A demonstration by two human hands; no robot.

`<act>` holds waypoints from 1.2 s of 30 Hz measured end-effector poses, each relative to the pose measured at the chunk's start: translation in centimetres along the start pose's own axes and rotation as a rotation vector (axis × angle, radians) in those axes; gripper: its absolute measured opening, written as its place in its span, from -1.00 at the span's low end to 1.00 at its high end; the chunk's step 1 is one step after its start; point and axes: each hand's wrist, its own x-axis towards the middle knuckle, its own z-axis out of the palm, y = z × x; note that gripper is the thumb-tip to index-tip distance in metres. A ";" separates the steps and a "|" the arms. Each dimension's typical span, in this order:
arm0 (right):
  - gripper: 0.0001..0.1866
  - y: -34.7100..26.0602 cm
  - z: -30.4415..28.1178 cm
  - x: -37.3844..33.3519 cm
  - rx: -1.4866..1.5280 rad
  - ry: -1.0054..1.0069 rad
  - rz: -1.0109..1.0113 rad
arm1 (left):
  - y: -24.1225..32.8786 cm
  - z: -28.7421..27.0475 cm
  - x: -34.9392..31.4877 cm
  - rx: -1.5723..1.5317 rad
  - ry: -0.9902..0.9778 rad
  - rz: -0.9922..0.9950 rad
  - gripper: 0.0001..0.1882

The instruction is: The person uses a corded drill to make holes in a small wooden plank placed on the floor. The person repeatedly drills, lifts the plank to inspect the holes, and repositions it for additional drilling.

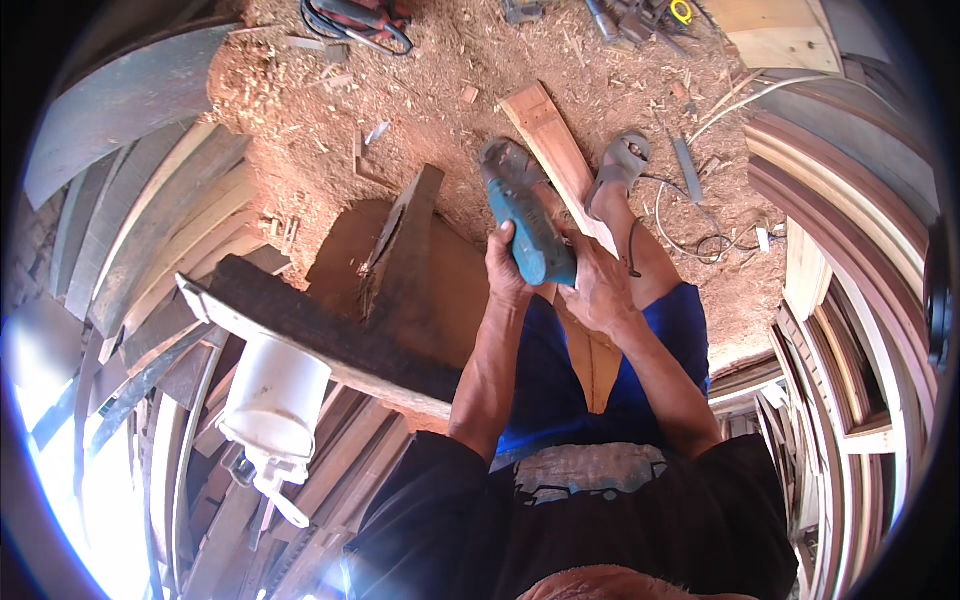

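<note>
Both my hands grip a teal electric planer (532, 238) between my knees. My left hand (507, 265) is wrapped round its left side, thumb on top. My right hand (598, 283) closes round its right, near end; some of its fingers are hidden behind the body. A long wooden board (560, 145) slopes from the floor between my feet up toward my right hand. A pointed, lighter piece of wood (593, 365) shows between my thighs; whether it joins the board is hidden under the tool and hands.
Shavings cover the floor (300, 110). At the left, a dark plank (330, 320) lies near a white bucket (275, 385). Stacked timber (850, 220) lines the right side. A cable (700, 255) loops by my right leg; a red power tool (355, 15) lies far off.
</note>
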 end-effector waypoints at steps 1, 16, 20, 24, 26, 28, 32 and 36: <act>-0.32 -0.5 0.0 -0.9 0.020 0.056 -0.031 | 0.5 -1.1 -0.9 0.008 -0.008 -0.002 -0.26; -0.47 4.1 0.3 -22.9 0.070 0.449 0.323 | 4.3 11.6 -15.8 0.588 -0.131 0.093 -0.45; -0.49 11.4 7.5 -28.2 0.346 0.547 0.566 | 5.6 15.3 -18.0 0.770 -0.225 -0.035 -0.36; -0.50 10.7 9.0 -31.9 0.725 0.503 0.756 | 5.8 18.2 -19.6 0.839 -0.245 0.049 -0.35; -0.53 11.7 13.2 -32.5 0.824 0.572 0.743 | 5.4 19.0 -19.4 0.889 -0.317 0.002 -0.32; -0.50 10.3 14.3 -33.4 0.924 0.644 0.776 | 4.9 19.5 -19.6 0.900 -0.343 -0.023 -0.31; -0.48 10.2 17.8 -33.8 1.018 0.719 0.810 | 2.6 20.4 -19.6 0.925 -0.375 -0.052 -0.31; -0.52 9.7 18.6 -33.8 1.013 0.739 0.827 | 0.2 20.5 -19.1 0.925 -0.416 -0.145 -0.35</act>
